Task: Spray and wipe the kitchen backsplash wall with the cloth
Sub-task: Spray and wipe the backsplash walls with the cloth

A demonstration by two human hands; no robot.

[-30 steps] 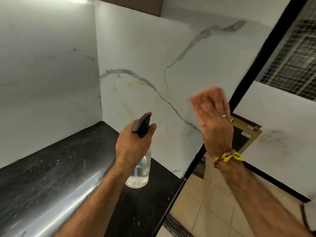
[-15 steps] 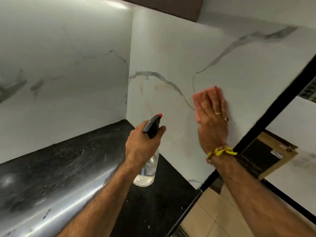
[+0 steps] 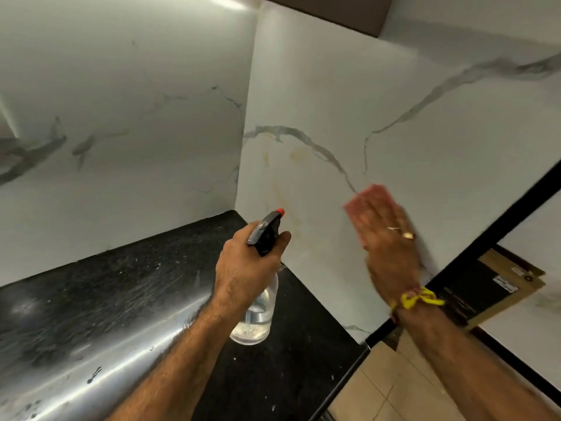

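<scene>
The white marble backsplash wall (image 3: 349, 95) fills the corner ahead, with grey veins and faint yellowish stains near its lower left. My right hand (image 3: 387, 241) presses a pink cloth (image 3: 368, 197) flat against the wall with straight fingers; only the cloth's upper edge shows past my fingertips. My left hand (image 3: 246, 265) grips a clear spray bottle (image 3: 258, 314) with a black head and red nozzle. It holds the bottle above the counter, the nozzle pointing at the wall.
A black stone counter (image 3: 106, 284) runs along the left wall, with a shiny steel edge (image 3: 106, 366) near me. A black vertical trim (image 3: 485, 226) ends the wall on the right. Beyond it lean a brown-and-black flat package (image 3: 498, 287) and a tiled floor (image 3: 394, 387).
My right hand has slid the cloth down and leftward across the wall. The view has shifted, showing more of the left wall. The left hand keeps holding the bottle.
</scene>
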